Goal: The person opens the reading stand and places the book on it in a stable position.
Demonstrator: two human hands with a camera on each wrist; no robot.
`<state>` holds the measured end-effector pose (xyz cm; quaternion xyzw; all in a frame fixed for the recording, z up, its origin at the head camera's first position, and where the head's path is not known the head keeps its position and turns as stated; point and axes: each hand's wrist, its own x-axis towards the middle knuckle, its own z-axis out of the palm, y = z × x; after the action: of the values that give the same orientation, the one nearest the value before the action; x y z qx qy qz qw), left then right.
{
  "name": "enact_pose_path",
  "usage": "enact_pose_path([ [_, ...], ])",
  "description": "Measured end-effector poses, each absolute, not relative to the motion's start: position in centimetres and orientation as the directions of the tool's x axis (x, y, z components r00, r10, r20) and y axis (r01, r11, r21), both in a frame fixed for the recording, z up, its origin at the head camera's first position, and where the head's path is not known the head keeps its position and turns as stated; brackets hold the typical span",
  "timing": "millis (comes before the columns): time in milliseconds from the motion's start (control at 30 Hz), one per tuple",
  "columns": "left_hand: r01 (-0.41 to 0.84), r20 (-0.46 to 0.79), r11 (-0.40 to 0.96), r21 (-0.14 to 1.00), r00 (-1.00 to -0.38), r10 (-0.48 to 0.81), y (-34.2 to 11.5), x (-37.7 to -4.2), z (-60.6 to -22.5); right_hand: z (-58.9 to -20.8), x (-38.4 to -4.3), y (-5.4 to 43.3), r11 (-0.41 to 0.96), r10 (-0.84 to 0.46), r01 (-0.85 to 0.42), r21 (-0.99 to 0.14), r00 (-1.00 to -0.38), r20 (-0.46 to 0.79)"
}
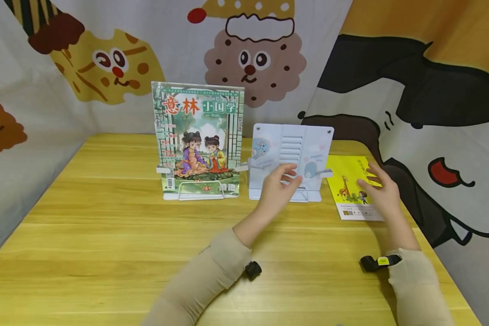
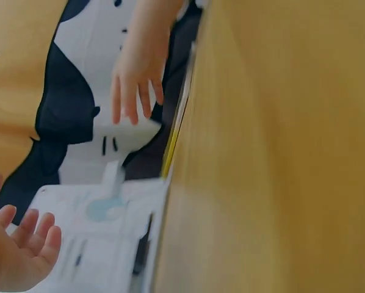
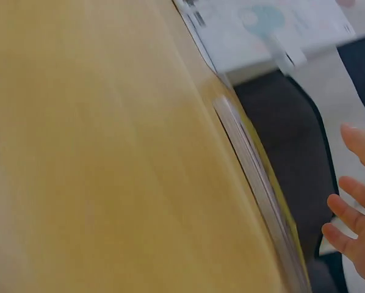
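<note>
My left hand (image 1: 278, 188) is in front of a pale blue book stand (image 1: 265, 142) with slots and cartoon bears on its back plate. In the left wrist view its fingers (image 2: 39, 235) are loosely bent around nothing. My right hand (image 1: 383, 192) hovers over a yellow book (image 1: 342, 179) lying flat beside the stand, with a giraffe and a child on its cover. The right wrist view shows these fingers (image 3: 347, 213) spread above the book, apart from it. Part of the book's right side is hidden behind the hand in the head view.
A green illustrated magazine (image 1: 199, 136) stands upright on another holder with clips and a wire support, left of the blue stand. All stand on a wood-grain table (image 1: 106, 253). A cartoon-printed cloth (image 1: 179, 40) hangs behind the table.
</note>
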<state>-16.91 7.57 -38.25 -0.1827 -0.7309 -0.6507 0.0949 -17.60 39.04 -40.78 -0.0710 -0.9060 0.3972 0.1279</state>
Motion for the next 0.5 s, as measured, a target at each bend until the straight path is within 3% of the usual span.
enact_pose_path([
  [267,0.224,0.210,0.033,0.974,-0.948,0.241,11.3,-15.8,-41.5,-42.2,-16.1,42.7,0.641,0.303,0.207,-0.739,-0.953,-0.003],
  [500,0.088,0.072,0.037,0.995,-0.945,0.319,13.8,-14.8,-43.5,-43.0,-15.7,44.1,0.652,0.288,0.219,-0.726,-0.957,-0.030],
])
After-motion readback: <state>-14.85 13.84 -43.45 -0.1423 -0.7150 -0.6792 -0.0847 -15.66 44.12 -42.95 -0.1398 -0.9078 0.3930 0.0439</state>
